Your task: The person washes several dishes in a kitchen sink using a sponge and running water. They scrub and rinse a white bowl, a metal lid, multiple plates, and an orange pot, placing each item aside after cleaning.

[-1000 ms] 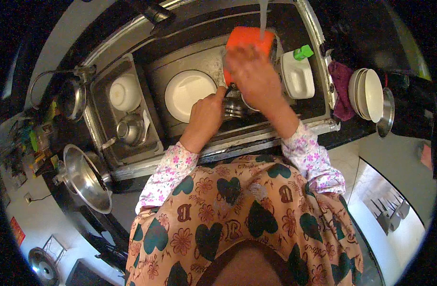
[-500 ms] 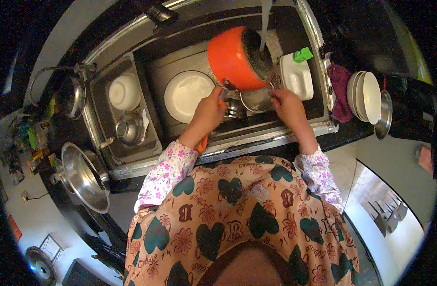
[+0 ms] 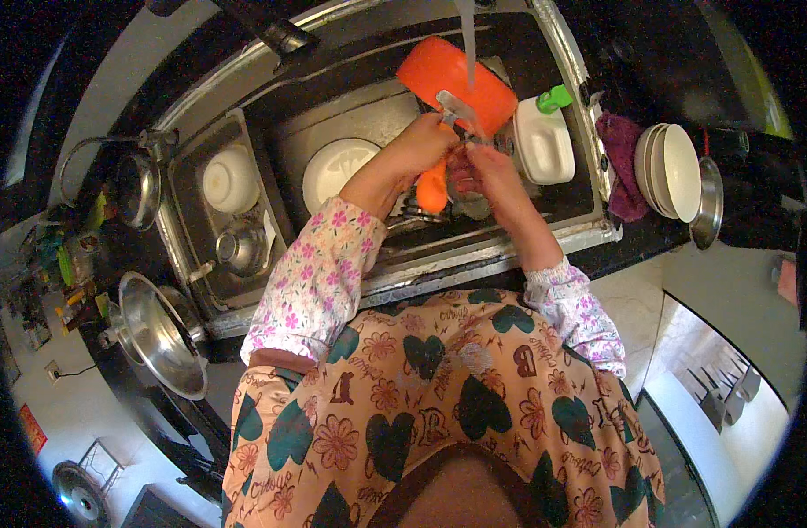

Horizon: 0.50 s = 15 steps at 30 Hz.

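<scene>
An orange pot [image 3: 467, 81] is tipped over in the sink, its outer side turned up and its mouth hidden. A stream of water [image 3: 467, 40] runs down onto it. My left hand [image 3: 419, 148] is closed around the pot's handle; the handle's orange end [image 3: 432, 187] sticks out below my fingers. Close beside it, my right hand [image 3: 491, 172] has its fingers curled by the handle's metal joint [image 3: 459, 107]; what they grip is hidden. Partly covered by my right hand, a metal bowl [image 3: 475, 208] lies beneath. A white plate [image 3: 333, 172] rests left of my hands.
A white bottle with a green cap [image 3: 544, 141] stands at the sink's right. The left basin holds a white bowl [image 3: 230, 180] and a small metal bowl [image 3: 242, 249]. Stacked bowls [image 3: 676, 173] and a purple cloth [image 3: 622, 165] sit on the right counter; a metal basin [image 3: 161, 334] is at left.
The pot has turned so its mouth no longer shows and its side is under the water. My right hand has left the metal bowl's rim and moved left, beside my left hand.
</scene>
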Tool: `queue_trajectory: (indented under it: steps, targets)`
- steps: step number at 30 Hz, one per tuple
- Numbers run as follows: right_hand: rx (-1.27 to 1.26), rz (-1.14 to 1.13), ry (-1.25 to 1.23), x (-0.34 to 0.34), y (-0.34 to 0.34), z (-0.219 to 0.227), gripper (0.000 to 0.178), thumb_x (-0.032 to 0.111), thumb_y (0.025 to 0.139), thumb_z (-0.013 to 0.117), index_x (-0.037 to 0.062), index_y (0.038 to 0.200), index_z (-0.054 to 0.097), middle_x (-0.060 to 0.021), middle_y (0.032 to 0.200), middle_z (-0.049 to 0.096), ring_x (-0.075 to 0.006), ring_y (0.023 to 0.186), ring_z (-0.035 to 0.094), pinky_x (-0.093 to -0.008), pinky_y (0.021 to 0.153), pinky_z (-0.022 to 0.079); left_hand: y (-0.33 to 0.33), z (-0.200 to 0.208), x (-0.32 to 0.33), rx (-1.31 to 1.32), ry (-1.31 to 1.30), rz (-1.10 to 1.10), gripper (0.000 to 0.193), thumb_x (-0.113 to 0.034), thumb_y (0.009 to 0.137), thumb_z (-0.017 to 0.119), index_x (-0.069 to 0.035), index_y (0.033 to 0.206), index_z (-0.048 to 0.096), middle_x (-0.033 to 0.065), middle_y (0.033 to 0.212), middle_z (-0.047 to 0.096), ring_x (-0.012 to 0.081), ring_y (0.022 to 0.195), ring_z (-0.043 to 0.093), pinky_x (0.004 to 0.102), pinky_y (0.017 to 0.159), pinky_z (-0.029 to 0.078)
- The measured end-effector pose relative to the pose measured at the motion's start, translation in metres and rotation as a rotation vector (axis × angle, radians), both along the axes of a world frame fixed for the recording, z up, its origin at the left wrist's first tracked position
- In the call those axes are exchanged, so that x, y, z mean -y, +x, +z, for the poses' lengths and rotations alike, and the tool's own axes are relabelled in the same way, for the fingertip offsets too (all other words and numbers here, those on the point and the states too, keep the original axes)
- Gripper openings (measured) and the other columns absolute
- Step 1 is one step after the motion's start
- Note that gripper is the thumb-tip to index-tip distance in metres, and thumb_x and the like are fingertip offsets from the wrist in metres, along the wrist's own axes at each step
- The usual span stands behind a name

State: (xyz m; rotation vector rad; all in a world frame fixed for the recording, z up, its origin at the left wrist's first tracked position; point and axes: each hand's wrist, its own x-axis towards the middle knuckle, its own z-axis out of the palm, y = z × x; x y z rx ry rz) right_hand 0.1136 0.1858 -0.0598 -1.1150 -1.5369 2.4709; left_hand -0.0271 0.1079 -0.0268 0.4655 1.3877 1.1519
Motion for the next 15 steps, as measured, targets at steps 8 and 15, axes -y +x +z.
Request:
queue_trajectory:
  steps: [8, 15]
  targets:
    - [0.013, -0.013, 1.061, 0.009, 0.013, 0.025, 0.027, 0.011, 0.083, 0.058, 0.0015, 0.109, 0.052, -0.0075, 0.095, 0.058, -0.0161, 0.081, 0.057, -0.0269, 0.066, 0.048, 0.012, -0.016, -0.011, 0.094, -0.021, 0.251, 0.017, -0.012, 0.081, 0.049, -0.002, 0.093, 0.057, 0.007, 0.076, 0.059, 0.0166, 0.061, 0.057, 0.0298, 0.045, 0.045]
    - [-0.23, 0.02, 1.403, -0.016, -0.02, 0.051, 0.034, 0.013, 0.075, 0.068, 0.0032, 0.105, 0.056, -0.0118, 0.092, 0.059, -0.0212, 0.078, 0.059, -0.0308, 0.064, 0.049, -0.002, -0.018, -0.035, 0.203, -0.089, 0.304, 0.025, -0.025, 0.087, 0.043, -0.005, 0.093, 0.058, 0.0068, 0.076, 0.06, 0.0166, 0.057, 0.056, 0.0292, 0.044, 0.044]
